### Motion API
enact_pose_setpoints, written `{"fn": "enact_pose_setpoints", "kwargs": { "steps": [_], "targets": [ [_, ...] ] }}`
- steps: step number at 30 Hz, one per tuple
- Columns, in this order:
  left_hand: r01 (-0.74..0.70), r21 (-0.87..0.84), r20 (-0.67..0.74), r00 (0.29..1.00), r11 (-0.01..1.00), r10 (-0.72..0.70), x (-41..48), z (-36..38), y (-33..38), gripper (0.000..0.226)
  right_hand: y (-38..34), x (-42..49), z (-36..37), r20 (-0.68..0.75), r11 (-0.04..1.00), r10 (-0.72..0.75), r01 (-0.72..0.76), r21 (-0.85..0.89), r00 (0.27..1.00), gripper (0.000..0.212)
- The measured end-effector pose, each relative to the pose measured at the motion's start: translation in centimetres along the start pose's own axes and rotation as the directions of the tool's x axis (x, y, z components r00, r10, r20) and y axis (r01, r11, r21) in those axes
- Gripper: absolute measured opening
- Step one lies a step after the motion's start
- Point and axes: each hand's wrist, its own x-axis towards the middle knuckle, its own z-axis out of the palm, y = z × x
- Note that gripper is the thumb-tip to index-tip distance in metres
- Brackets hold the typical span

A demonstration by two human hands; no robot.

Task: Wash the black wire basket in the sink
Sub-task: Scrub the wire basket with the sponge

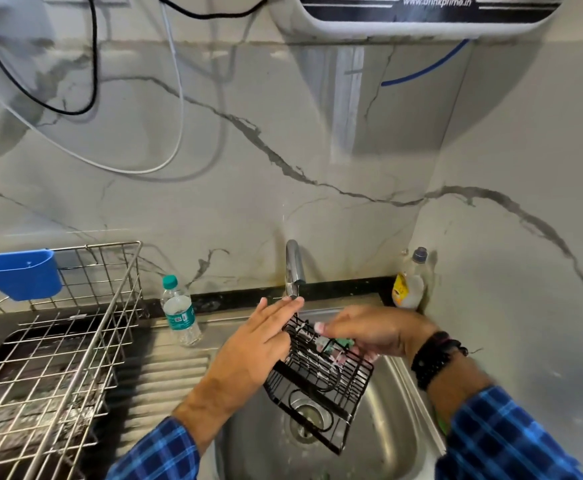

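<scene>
The black wire basket (321,379) hangs tilted over the steel sink (387,441), streaked with white foam. My left hand (258,344) grips its upper left edge, fingers stretched toward the tap's spout. My right hand (369,329) presses a green scrubber (338,344) against the basket's upper wires. The chrome tap (294,268) stands just behind the basket. The drain (309,419) shows through the wires below.
A steel dish rack (58,341) with a blue plastic cup holder (19,273) fills the left counter. A plastic water bottle (180,311) stands by the ribbed drainboard (175,379). A dish soap bottle (409,282) sits in the back right corner. Cables hang on the marble wall.
</scene>
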Motion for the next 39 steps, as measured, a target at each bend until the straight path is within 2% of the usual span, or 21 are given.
{"fn": "enact_pose_setpoints", "kwargs": {
  "steps": [1,2,5,7,9,11,13,15,17,19,20,21,23,24,28,30,32,34,36,39],
  "targets": [
    [0.059,0.021,0.022,0.998,0.998,-0.059,0.2,-0.1,0.2,0.012,0.2,0.3,0.3,-0.042,1.000,-0.001,0.000,-0.007,0.999,0.069],
    [0.152,0.057,0.053,0.986,0.987,-0.155,0.4,-0.3,0.4,0.023,0.6,0.7,0.5,-0.077,0.999,-0.001,0.003,0.032,0.997,0.073],
    [0.401,0.090,0.118,0.904,0.911,-0.410,1.1,-1.2,0.9,0.048,1.4,2.0,1.4,-0.221,0.966,0.019,0.039,0.255,0.975,0.064],
    [0.560,-0.069,0.154,0.823,0.825,-0.546,1.1,-2.2,1.4,0.058,1.6,2.1,2.5,-0.381,0.960,0.011,0.096,0.262,0.925,0.052],
    [0.634,-0.253,0.074,0.766,0.731,-0.638,0.7,-2.8,2.5,0.043,1.6,2.1,3.8,-0.476,0.952,-0.037,0.176,0.251,0.878,0.044],
    [0.712,-0.403,0.186,0.679,0.575,-0.710,0.7,-2.6,3.5,0.027,1.2,2.2,4.8,-0.528,0.960,-0.095,0.218,0.177,0.844,0.038],
    [0.807,-0.391,0.341,0.574,0.443,-0.745,1.3,-1.0,3.5,0.032,0.9,2.5,5.6,-0.568,0.978,-0.154,0.207,0.030,0.809,0.036],
    [0.852,-0.428,0.392,0.475,0.301,-0.787,2.3,0.3,2.9,0.034,0.5,2.7,6.4,-0.580,0.977,-0.210,0.155,-0.144,0.787,0.033],
    [0.836,-0.520,0.406,0.420,0.172,-0.812,3.4,0.8,2.3,0.038,-0.1,2.6,7.0,-0.603,0.955,-0.247,0.085,-0.284,0.758,0.027],
    [0.833,-0.546,0.387,0.351,0.095,-0.853,4.4,0.8,2.0,0.041,-0.4,2.4,7.4,-0.630,0.943,-0.266,0.062,-0.326,0.730,0.026],
    [0.813,-0.582,0.392,0.306,0.023,-0.867,4.5,1.0,1.9,0.042,-0.4,2.4,7.7,-0.641,0.946,-0.266,0.066,-0.318,0.720,0.026],
    [0.748,-0.653,0.449,0.261,-0.115,-0.854,4.8,0.9,1.9,0.041,-0.4,2.4,8.0,-0.651,0.949,-0.263,0.070,-0.308,0.712,0.026],
    [0.527,-0.720,0.621,0.199,-0.451,-0.758,5.1,0.6,2.3,0.038,-0.7,2.2,8.6,-0.649,0.941,-0.277,0.065,-0.331,0.708,0.026],
    [0.449,-0.711,0.664,0.175,-0.541,-0.727,5.0,0.5,2.5,0.039,-0.8,2.0,9.0,-0.639,0.930,-0.297,0.063,-0.362,0.710,0.025],
    [0.430,-0.702,0.666,0.113,-0.569,-0.737,3.4,0.5,2.8,0.050,-0.4,1.1,9.5,-0.580,0.885,-0.381,0.104,-0.453,0.720,0.022],
    [0.409,-0.679,0.676,0.024,-0.610,-0.737,2.3,0.5,2.7,0.047,0.3,0.7,8.9,-0.589,0.883,-0.351,0.047,-0.468,0.728,0.024],
    [0.391,-0.647,0.695,-0.051,-0.655,-0.717,1.3,0.4,2.6,0.043,1.4,0.6,7.8,-0.666,0.911,-0.296,-0.007,-0.413,0.685,0.021],
    [0.383,-0.624,0.717,-0.066,-0.681,-0.694,0.5,0.6,2.2,0.044,2.6,0.7,6.6,-0.754,0.954,-0.220,-0.025,-0.298,0.618,0.018],
    [0.350,-0.616,0.738,-0.057,-0.706,-0.672,0.1,0.9,2.0,0.045,3.1,0.9,6.4,-0.792,0.970,-0.170,-0.044,-0.241,0.587,0.016],
    [0.323,-0.637,0.723,-0.066,-0.700,-0.688,0.2,1.2,2.3,0.043,1.5,1.6,8.9,-0.723,0.960,-0.245,0.056,-0.276,0.646,0.011]
  ]
}}
